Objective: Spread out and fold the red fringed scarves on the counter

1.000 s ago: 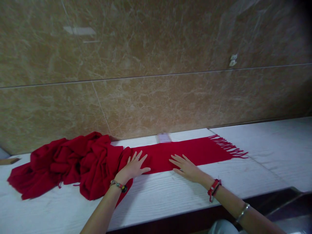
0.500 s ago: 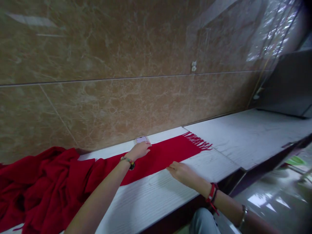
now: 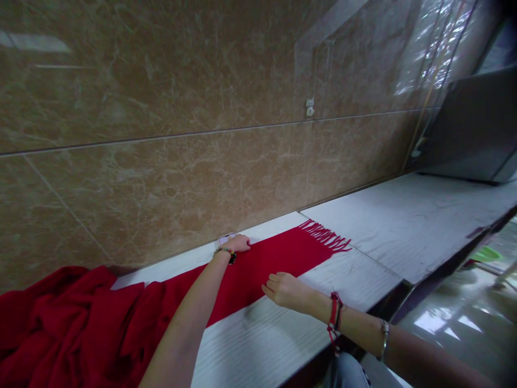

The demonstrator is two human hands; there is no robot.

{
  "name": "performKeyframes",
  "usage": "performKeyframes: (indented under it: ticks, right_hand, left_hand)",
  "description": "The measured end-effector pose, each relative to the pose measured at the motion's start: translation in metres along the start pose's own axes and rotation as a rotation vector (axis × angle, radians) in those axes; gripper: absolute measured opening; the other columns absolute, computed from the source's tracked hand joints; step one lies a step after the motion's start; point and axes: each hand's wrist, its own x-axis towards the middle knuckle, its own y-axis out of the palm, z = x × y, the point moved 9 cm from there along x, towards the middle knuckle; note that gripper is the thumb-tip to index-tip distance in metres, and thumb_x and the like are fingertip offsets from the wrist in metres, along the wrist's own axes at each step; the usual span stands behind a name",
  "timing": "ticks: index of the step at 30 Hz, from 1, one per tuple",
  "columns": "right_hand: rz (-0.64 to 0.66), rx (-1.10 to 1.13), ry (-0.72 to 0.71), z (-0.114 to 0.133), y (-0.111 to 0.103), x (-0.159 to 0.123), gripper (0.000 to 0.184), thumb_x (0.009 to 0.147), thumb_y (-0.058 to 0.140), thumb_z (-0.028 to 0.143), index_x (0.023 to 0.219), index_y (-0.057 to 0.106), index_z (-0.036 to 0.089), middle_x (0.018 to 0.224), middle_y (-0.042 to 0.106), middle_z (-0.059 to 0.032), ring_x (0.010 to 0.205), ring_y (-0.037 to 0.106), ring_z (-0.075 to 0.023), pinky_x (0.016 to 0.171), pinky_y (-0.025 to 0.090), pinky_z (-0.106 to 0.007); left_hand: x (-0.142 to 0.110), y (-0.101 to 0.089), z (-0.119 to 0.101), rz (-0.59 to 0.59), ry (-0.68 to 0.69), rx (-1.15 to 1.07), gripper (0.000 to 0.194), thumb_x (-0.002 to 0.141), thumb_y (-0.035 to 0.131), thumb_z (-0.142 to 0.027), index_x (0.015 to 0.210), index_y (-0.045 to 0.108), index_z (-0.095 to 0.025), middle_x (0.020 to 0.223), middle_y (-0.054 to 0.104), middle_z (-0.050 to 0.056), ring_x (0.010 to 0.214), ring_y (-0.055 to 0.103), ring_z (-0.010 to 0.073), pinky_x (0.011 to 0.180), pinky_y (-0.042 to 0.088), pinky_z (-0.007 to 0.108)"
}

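Note:
A long red fringed scarf (image 3: 278, 256) lies flat along the bench, its tasselled end to the right. At its left end it gathers into a crumpled red heap (image 3: 72, 328). My left hand (image 3: 239, 243) reaches across to the scarf's far edge, fingers closed on the cloth beside a phone (image 3: 226, 237). My right hand (image 3: 283, 288) is at the near edge, its fingers curled together on the border of the fabric. The fingertips of both hands are partly hidden.
The scarf rests on a white wood-grain bench (image 3: 388, 215) along a brown marbled wall (image 3: 181, 178) with a socket (image 3: 309, 106). A large dark grey box-like object (image 3: 472, 129) stands at the far right. Below is a shiny floor with a green basin (image 3: 487, 253).
My view has turned to the right. Both hands went from lying flat with spread fingers on the scarf to closed at its edges, the left on the far side, the right on the near side.

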Motion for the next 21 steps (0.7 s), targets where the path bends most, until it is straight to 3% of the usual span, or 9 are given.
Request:
performKeyframes:
  ticks: [6, 10, 12, 16, 21]
  right_hand:
    - [-0.049, -0.024, 0.052, -0.006, 0.005, -0.001, 0.02, 0.087, 0.041, 0.015, 0.105, 0.048, 0.017, 0.075, 0.055, -0.0039, 0.07, 0.049, -0.0156, 0.058, 0.036, -0.027]
    - [-0.059, -0.021, 0.019, -0.005, 0.005, -0.002, 0.022, 0.088, 0.041, 0.019, 0.109, 0.046, 0.022, 0.078, 0.054, -0.0022, 0.069, 0.048, -0.0146, 0.054, 0.035, -0.026]
    - [-0.059, -0.028, 0.009, -0.006, 0.004, -0.003, 0.019, 0.088, 0.041, 0.017, 0.105, 0.048, 0.022, 0.079, 0.053, -0.002, 0.068, 0.048, -0.0145, 0.052, 0.034, -0.025]
    - [-0.055, -0.018, -0.002, -0.005, 0.005, -0.003, 0.014, 0.086, 0.042, 0.013, 0.078, 0.053, 0.017, 0.078, 0.053, -0.003, 0.072, 0.048, -0.0155, 0.055, 0.037, -0.026]
    - [-0.197, 0.061, 0.266, -0.028, -0.005, -0.008, 0.013, 0.084, 0.044, 0.012, 0.078, 0.056, 0.016, 0.077, 0.057, -0.004, 0.07, 0.05, -0.0158, 0.061, 0.042, -0.028]
  left_hand:
    - [0.002, -0.004, 0.012, -0.122, 0.014, -0.106, 0.019, 0.078, 0.05, -0.026, 0.094, 0.06, -0.021, 0.092, 0.062, 0.001, 0.087, 0.055, 0.0158, 0.077, 0.043, 0.027]
    - [0.004, -0.007, 0.017, -0.177, 0.034, -0.202, 0.027, 0.071, 0.05, -0.022, 0.096, 0.06, -0.021, 0.081, 0.064, 0.0, 0.076, 0.056, 0.0137, 0.067, 0.041, 0.021]
    - [0.005, -0.008, 0.019, -0.176, 0.043, -0.263, 0.029, 0.07, 0.049, -0.022, 0.098, 0.059, -0.019, 0.079, 0.063, 0.0, 0.071, 0.056, 0.0126, 0.062, 0.04, 0.02]
    - [0.005, -0.008, 0.02, -0.162, 0.077, -0.404, 0.031, 0.07, 0.048, -0.024, 0.098, 0.057, -0.018, 0.074, 0.061, -0.001, 0.064, 0.053, 0.0111, 0.054, 0.037, 0.019]
    - [0.003, -0.025, 0.013, -0.195, 0.125, -0.604, 0.034, 0.07, 0.049, -0.027, 0.1, 0.057, -0.013, 0.072, 0.059, 0.0, 0.063, 0.051, 0.0106, 0.055, 0.037, 0.02]
